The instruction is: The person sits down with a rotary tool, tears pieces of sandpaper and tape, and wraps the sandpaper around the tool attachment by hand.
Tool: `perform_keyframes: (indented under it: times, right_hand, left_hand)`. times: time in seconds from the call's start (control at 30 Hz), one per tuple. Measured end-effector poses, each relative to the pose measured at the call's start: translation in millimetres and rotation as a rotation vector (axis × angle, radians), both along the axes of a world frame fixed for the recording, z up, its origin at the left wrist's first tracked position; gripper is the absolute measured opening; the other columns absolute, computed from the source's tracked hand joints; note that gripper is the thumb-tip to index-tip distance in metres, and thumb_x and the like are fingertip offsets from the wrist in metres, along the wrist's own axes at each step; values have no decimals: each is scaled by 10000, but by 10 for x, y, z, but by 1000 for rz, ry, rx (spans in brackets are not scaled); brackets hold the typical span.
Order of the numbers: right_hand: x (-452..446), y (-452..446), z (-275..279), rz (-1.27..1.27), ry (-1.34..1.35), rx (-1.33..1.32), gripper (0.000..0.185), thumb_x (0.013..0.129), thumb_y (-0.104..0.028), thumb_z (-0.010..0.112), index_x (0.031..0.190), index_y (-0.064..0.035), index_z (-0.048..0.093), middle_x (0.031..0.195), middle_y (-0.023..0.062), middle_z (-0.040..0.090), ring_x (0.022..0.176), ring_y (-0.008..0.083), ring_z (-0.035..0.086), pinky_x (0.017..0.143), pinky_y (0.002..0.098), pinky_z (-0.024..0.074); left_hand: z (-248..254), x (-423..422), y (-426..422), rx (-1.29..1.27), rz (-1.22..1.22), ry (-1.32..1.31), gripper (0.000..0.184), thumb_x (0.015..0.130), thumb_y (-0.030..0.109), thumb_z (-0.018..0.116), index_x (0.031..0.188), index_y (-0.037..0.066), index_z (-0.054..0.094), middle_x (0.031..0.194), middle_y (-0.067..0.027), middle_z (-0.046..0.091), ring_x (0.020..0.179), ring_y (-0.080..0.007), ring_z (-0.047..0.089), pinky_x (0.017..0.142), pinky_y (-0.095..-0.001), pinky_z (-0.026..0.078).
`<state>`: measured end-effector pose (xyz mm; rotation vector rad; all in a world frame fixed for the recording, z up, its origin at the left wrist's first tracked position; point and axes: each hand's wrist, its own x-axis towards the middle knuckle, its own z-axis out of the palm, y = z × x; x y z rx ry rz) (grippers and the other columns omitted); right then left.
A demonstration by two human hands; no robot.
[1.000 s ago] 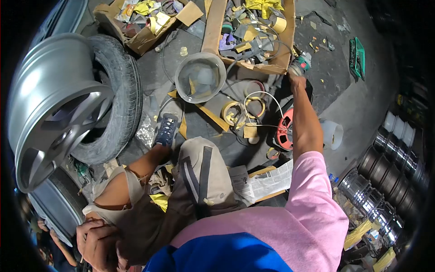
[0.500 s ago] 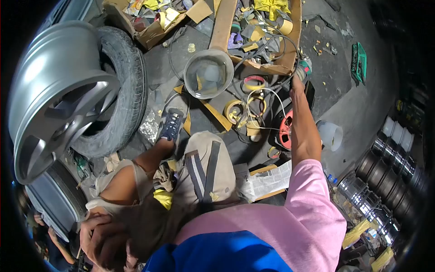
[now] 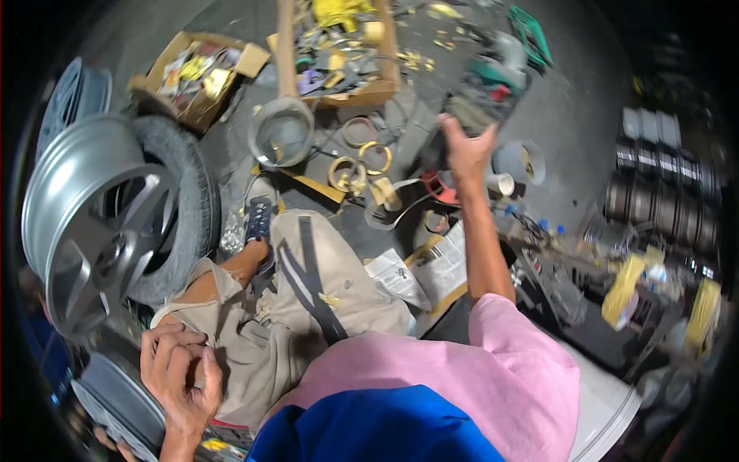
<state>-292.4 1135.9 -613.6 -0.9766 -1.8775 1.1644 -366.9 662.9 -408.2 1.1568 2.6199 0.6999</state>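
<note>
My right hand point(image 3: 468, 150) reaches forward with thumb and fingers spread, beside a blurred dark and green item point(image 3: 493, 77); no held object is visible. My left hand point(image 3: 181, 373) rests by the beige trouser leg point(image 3: 246, 358), its fingers loosely bent and the thumb apart, with nothing visible in it. Below my right hand are a red reel point(image 3: 440, 187) and pale tape or cord. Rolls of tape point(image 3: 346, 175) lie on the floor left of the reel, near a round translucent bucket point(image 3: 282, 132).
A silver wheel rim point(image 3: 108, 239) leans by a tyre point(image 3: 181, 208) at left. Two cardboard boxes point(image 3: 192, 115) point(image 3: 358, 94) hold scraps. A green basket point(image 3: 531, 37) lies beyond. Stacked rims point(image 3: 658, 204) stand at right, newspaper point(image 3: 443, 269) nearer. Part of another person's hand point(image 3: 115, 445) shows lower left.
The view has swung, shifting the boxes and bucket leftward. My right hand, earlier by the green and red item, now shows spread fingers. My left hand's thumb is more visible.
</note>
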Motion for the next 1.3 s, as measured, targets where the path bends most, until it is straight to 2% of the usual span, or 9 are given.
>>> perform_keyframes:
  times: [0.17,0.23,0.27,0.47,0.57,0.7,0.87,1.0,1.3]
  right_hand:
    - [586,-990,366,186,-41,-106,769,724,-203,882,1338,24,478,1183,160,673,1047,254,669,973,393,521]
    - [780,-1286,106,203,-63,-165,696,700,-179,884,1259,9,514,1130,137,682,1025,236,671,950,388,527]
    - [886,-1405,33,181,-117,-210,722,681,-221,866,1261,6,500,1103,182,687,994,305,690,904,426,540]
    - [1549,-1597,-875,209,-247,-288,643,684,-228,877,1189,14,561,1068,162,703,963,275,690,897,396,540]
    - [1742,-1613,-1202,222,-483,-345,715,655,-313,872,1224,-1,572,1149,236,676,1097,422,654,955,480,514]
    - [1728,-1487,-1283,275,-551,-345,754,654,-316,876,1249,12,549,1187,256,662,1132,437,638,969,485,513]
    - [1757,-1416,-1674,470,-703,-160,814,650,-321,891,1303,11,536,1206,255,667,1142,438,643,993,492,517]
    - [1918,-1547,-1775,465,-677,-254,850,655,-315,895,1343,7,513,1257,259,623,1206,437,603,1027,490,495]
    - [2168,-1709,-1985,392,-720,107,729,727,-362,850,1310,-13,584,1177,232,550,1164,428,549,1016,483,481]
  left_hand:
    - [8,225,37,-21,33,73,87,777,-17,686,768,-23,599,852,-140,663,893,-369,611,812,-443,505]
    - [-16,278,-36,-18,52,82,73,781,-30,674,778,-20,602,854,-143,658,879,-351,603,799,-427,495]
    - [-27,306,-67,-18,47,90,73,781,-30,674,778,-20,602,854,-143,658,879,-351,603,799,-427,495]
    - [-68,461,-238,8,74,148,73,871,-7,652,813,-40,623,867,-153,646,861,-324,582,807,-397,476]
    - [-85,478,-287,20,92,154,85,876,4,650,809,-40,622,876,-155,652,864,-324,585,811,-396,475]
    - [-87,499,-212,32,82,185,44,828,-35,654,798,-33,622,863,-151,652,850,-332,591,770,-394,485]
    - [-39,479,-124,6,78,193,47,831,-27,663,800,-40,629,862,-154,655,844,-330,590,769,-391,489]
    - [-37,495,-117,12,66,205,67,858,-5,666,814,-41,630,862,-150,646,845,-324,585,784,-388,482]
    - [6,499,216,-51,-95,231,103,855,50,705,807,-16,642,857,-147,636,863,-356,596,795,-408,489]
